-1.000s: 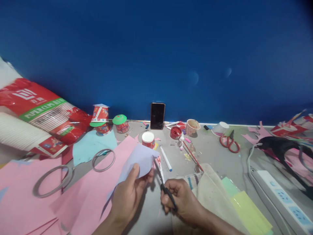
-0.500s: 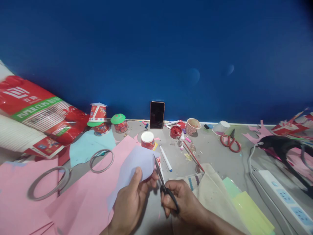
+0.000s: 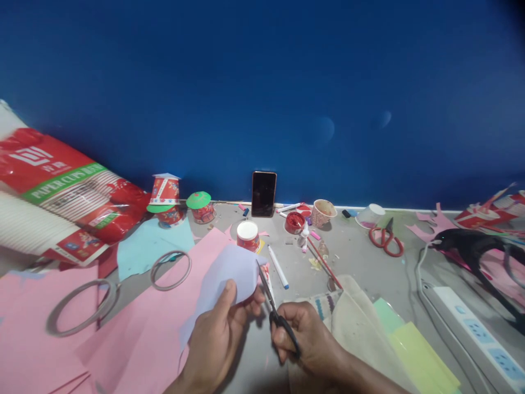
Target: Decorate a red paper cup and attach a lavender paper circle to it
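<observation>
Head view, looking down at a cluttered grey table (image 3: 361,273) against a blue wall. A black phone (image 3: 264,193) stands upright at the wall, and we place everything from it.

Well in front of the phone and a little left of it, the left hand (image 3: 217,339) holds a lilac paper (image 3: 229,273) off the table. The thumb lies on top and the fingers curl beneath, pinching the sheet near its lower edge.

In front of the phone and slightly right, the right hand (image 3: 305,336) grips black scissors (image 3: 270,301), its fingers curled tight through the handles. The blades point up toward the phone, their tips at the paper's right edge. The blades lie close together; we cannot tell whether they are fully closed.

We judge the step in hand to be cutting into the lilac paper's right edge. A further cut calls for the left hand to keep the sheet taut and feed it squarely between the blades.

Left of the phone, a large pink sheet (image 3: 156,317) lies under the left hand. Far right of the phone lie red scissors (image 3: 384,239).
</observation>
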